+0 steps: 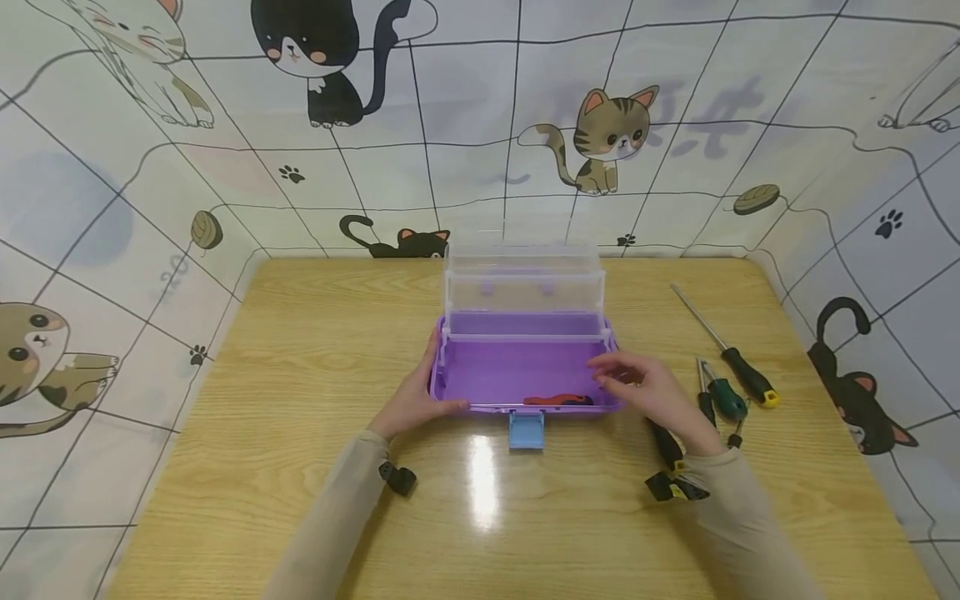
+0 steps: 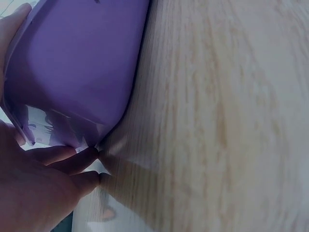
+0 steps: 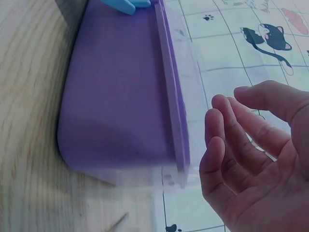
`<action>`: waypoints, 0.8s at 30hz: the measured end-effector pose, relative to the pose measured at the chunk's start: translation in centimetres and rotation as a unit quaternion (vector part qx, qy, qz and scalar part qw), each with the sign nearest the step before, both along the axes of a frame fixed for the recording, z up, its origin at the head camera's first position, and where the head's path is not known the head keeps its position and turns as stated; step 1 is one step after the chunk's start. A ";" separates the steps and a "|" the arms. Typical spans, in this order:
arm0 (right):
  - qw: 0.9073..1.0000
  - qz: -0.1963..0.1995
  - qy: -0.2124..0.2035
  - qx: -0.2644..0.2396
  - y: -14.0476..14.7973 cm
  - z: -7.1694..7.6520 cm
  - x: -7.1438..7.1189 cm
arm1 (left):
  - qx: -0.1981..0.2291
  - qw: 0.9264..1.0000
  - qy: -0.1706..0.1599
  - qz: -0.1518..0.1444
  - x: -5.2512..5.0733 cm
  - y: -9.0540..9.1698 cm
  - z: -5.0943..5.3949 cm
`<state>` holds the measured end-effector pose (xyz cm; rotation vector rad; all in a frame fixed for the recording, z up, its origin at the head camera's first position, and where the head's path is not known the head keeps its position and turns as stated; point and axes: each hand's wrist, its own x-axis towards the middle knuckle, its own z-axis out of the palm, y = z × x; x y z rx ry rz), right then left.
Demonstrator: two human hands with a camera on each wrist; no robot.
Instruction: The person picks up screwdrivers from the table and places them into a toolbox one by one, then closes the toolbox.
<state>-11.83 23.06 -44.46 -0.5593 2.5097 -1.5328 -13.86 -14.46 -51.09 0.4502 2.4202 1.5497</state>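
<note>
While the left hand (image 1: 414, 402) holds the box (image 1: 487, 367) by its near left corner, the right hand (image 1: 660, 396) is over the box's right end, fingers loosely bent, thumb apart from them, gripping nothing. Left grip: thumb over the front rim, fingers against the end wall; from low on that side, some fingertips reach down near the tabletop.

Box is purple, sits mid-table toward the back wall, front facing the person. Clear lid (image 1: 525, 292) stands up at the rear. Blue latch (image 1: 527, 431) sticks out at the front, centred. Red tool (image 1: 551, 400) lies inside along the front wall, right of centre, its dark end toward the right hand. Can't tell what type of tool.

Right of the box: long screwdriver (image 1: 742, 371), black-and-yellow handle near the person, shaft pointing back and left. Green screwdriver (image 1: 726, 400) just beside it, with more dark-handled tools close by, partly overlapping in view. Another black handle (image 1: 665, 446) shows by the right wrist, partly covered. Table (image 1: 300, 375) is wood-grain; wall (image 1: 472, 100) behind has a cat print on grid lines. Both sleeves are beige.
</note>
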 end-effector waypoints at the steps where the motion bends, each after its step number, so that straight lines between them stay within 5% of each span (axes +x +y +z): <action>1: 1.000 -0.002 0.001 0.001 0.2 0.1 0.0 | -0.001 1.000 -0.001 0.001 0.0 0.0 0.0; 24: 0.997 -0.069 -0.036 0.028 3.5 0.0 1.3 | 0.014 1.000 0.002 -0.002 0.0 0.0 -0.2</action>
